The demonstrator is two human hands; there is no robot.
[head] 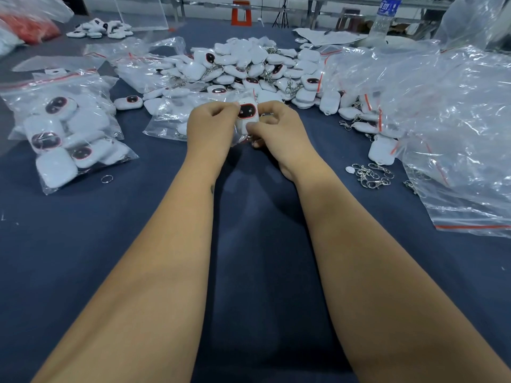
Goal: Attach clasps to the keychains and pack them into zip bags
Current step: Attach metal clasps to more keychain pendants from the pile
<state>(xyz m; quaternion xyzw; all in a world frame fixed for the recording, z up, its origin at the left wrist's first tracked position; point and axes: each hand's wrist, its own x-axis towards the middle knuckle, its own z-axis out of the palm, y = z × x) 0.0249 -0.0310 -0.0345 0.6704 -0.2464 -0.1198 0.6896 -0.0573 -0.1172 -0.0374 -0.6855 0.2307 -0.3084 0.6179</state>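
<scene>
Between my two hands stands a white keychain (247, 115) with a dark, red-rimmed face, inside a small clear zip bag (250, 96) above the blue table (116, 244). My left hand (211, 125) pinches the bag at the keychain's left side with curled fingers. My right hand (272, 128) pinches the bag and the keychain's lower right. Behind them lies a large heap of white keychains (249, 64), some with metal clasps. A small pile of loose silver clasps (372, 175) lies to the right of my right forearm.
A filled zip bag of keychains (65, 131) lies at the left, a lone ring (107, 178) by it. Another partly filled bag (171, 114) sits behind my left hand. Crumpled clear bags (448, 120) cover the right side. A water bottle (384, 17) stands at the back right.
</scene>
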